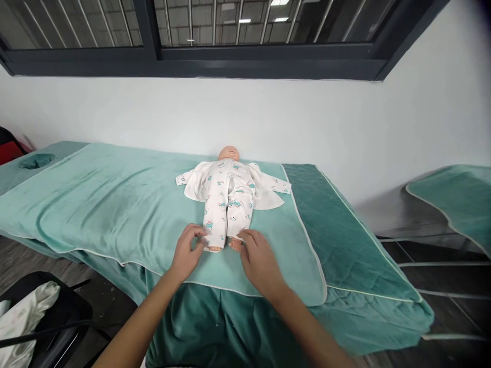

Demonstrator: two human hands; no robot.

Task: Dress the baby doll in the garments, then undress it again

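Baby doll lying face up on a light green towel, head toward the far wall, feet toward the near edge. Dressed in a white printed romper, open down the front, sleeves spread to left and right. Bare doll feet poking out at the near end of the romper legs.

Left hand at the left romper leg cuff, fingers pinching the cuff fabric just beside the doll's foot. Right hand at the right leg cuff, fingers curled onto the fabric edge; whether gripping it or only pressing on it, cannot tell. Both forearms reaching in from the near side, nothing lying between them and the doll.

Towel spread over a massage bed with a darker green quilted cover, showing to the right of the towel and hanging down the near side. Face hole in the bed at the far left end. Second bed with a green cover at the right, well apart. White wall behind, dark-framed window above it.

Dark chair at near left on the floor, holding a bundle of pale cloth; contents otherwise unclear. Something red at the far left edge, too cut off to name.
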